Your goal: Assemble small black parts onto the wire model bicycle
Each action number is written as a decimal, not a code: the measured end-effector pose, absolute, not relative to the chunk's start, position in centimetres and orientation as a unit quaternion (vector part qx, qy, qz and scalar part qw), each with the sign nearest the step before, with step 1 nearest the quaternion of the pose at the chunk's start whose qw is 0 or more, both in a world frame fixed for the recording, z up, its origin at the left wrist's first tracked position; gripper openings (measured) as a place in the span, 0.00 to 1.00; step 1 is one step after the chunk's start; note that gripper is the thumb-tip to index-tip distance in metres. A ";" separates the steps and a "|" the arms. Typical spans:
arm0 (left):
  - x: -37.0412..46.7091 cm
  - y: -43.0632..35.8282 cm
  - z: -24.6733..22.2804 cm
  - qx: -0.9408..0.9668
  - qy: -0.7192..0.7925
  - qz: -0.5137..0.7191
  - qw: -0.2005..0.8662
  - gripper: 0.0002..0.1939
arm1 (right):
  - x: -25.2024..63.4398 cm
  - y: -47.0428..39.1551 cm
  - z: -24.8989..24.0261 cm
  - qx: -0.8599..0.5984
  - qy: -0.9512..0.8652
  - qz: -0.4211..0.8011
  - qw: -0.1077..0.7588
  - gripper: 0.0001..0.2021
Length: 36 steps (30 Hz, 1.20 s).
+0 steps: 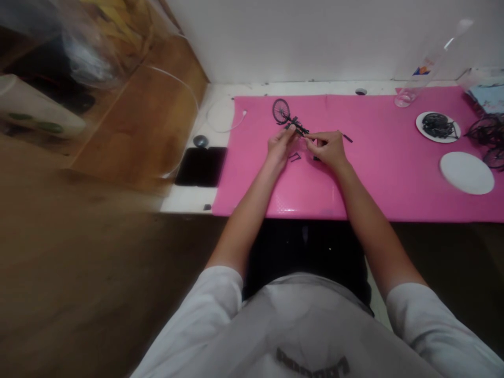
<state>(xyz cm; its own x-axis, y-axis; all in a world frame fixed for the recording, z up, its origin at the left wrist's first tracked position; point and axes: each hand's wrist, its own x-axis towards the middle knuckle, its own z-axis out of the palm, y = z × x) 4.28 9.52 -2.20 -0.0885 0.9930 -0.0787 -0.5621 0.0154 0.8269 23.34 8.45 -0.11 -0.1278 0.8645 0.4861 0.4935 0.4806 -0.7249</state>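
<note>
Above the pink mat [378, 173] my left hand [280, 145] is closed around the frame of a small black model bicycle [296, 125]. One spoked wheel [281, 111] stands out at its far left end. My right hand [328, 148] pinches at the near right end of the same model; whether a tiny part sits between its fingertips is too small to tell. A small dark U-shaped piece [294, 157] lies on the mat just below, between my hands. Beyond my right hand lies a thin black screwdriver-like stick [347, 138], partly hidden by the hand.
On the right are a white plate [420, 126] holding black parts, a white disc [466, 173], more black model bicycles [490, 136] and a clear bottle [417, 84]. At left lie a black flat device [201, 166], a white cable [228, 130] and a wooden box [134, 121].
</note>
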 end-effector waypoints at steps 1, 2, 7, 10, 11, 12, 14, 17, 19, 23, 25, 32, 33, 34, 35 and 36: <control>4.2 9.5 -2.2 0.291 0.371 0.640 0.606 0.11 | 23.3 8.3 -0.1 -0.470 -0.725 0.201 0.463 0.09; 4.2 9.5 -2.1 0.289 0.373 0.642 0.604 0.10 | 23.2 8.3 0.0 -0.471 -0.725 0.202 0.460 0.10; 4.0 9.3 -1.8 0.289 0.374 0.635 0.611 0.13 | 23.0 8.2 0.0 -0.477 -0.716 0.206 0.467 0.12; 3.7 9.3 -1.8 0.295 0.375 0.625 0.618 0.16 | 22.8 8.3 -0.2 -0.479 -0.712 0.208 0.470 0.14; 3.6 9.3 -1.8 0.296 0.372 0.625 0.619 0.16 | 22.7 8.4 -0.3 -0.479 -0.712 0.207 0.470 0.15; 3.6 9.4 -1.9 0.298 0.369 0.625 0.620 0.16 | 22.7 8.4 -0.5 -0.479 -0.712 0.203 0.472 0.16; 3.5 9.4 -1.9 0.301 0.365 0.625 0.621 0.15 | 22.6 8.6 -0.7 -0.481 -0.704 0.191 0.486 0.20; 3.4 9.3 -1.8 0.299 0.372 0.628 0.615 0.16 | 22.9 9.0 -1.1 -0.495 -0.673 0.179 0.520 0.30; 3.4 9.3 -1.7 0.293 0.380 0.630 0.610 0.17 | 23.4 9.5 -1.4 -0.507 -0.656 0.184 0.528 0.36; 3.1 9.5 -1.7 0.273 0.383 0.635 0.612 0.17 | 24.4 10.9 -2.0 -0.535 -0.643 0.170 0.521 0.35; 3.0 9.7 -1.9 0.265 0.380 0.641 0.611 0.15 | 24.7 11.3 -2.2 -0.549 -0.651 0.162 0.498 0.26; 3.1 10.0 -2.5 0.254 0.383 0.664 0.590 0.06 | 23.7 10.5 -2.1 -0.476 -0.787 0.217 0.328 0.11; 3.2 10.0 -2.5 0.253 0.382 0.667 0.587 0.05 | 23.5 10.2 -2.0 -0.470 -0.799 0.216 0.307 0.12; 3.2 10.0 -2.5 0.251 0.381 0.670 0.585 0.05 | 23.3 10.1 -2.0 -0.469 -0.809 0.209 0.286 0.15; 3.2 10.0 -2.5 0.250 0.379 0.672 0.584 0.05 | 23.2 9.9 -2.0 -0.469 -0.818 0.199 0.267 0.17; 3.3 9.9 -2.4 0.249 0.377 0.674 0.584 0.05 | 23.1 9.8 -2.0 -0.468 -0.826 0.186 0.253 0.19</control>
